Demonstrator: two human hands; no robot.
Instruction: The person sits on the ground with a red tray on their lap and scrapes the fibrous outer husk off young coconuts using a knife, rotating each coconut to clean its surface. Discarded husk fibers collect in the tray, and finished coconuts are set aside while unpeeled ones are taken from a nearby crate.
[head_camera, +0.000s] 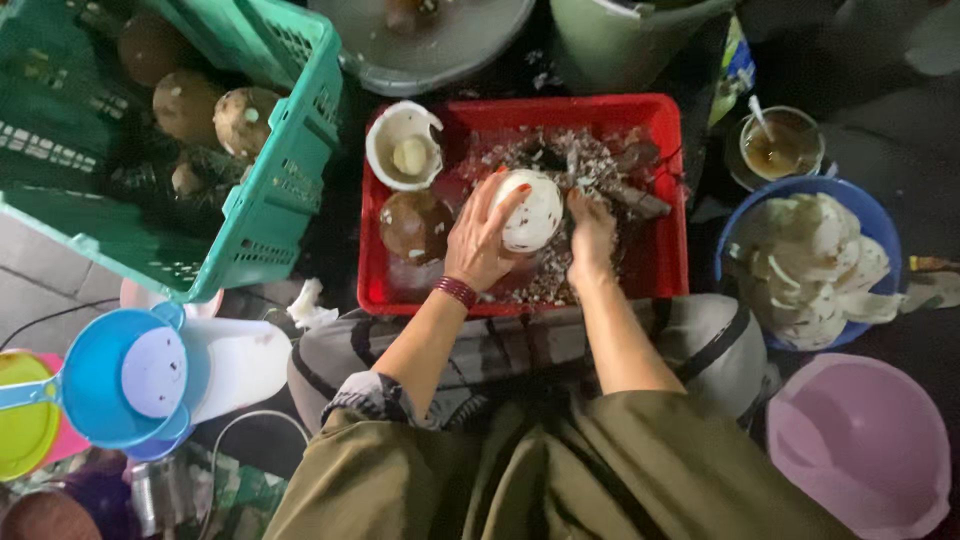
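Note:
My left hand (478, 240) grips a peeled white coconut (535, 208) over a red plastic tray (668, 215). My right hand (591, 235) is pressed against the coconut's right side with fingers curled; whether it holds a tool is hidden. White and brown shavings (585, 165) cover the tray floor. In the tray's left part stand a brown coconut shell (413, 226) and a broken white half shell (403, 146) with a pale lump inside.
A green crate (260, 200) with brown coconuts stands at the left. A blue basin (808, 262) of white coconut flesh and a pink bucket (862, 445) are at the right. A blue scoop (120, 375) lies at lower left. A glass of brown drink (781, 145) stands behind the basin.

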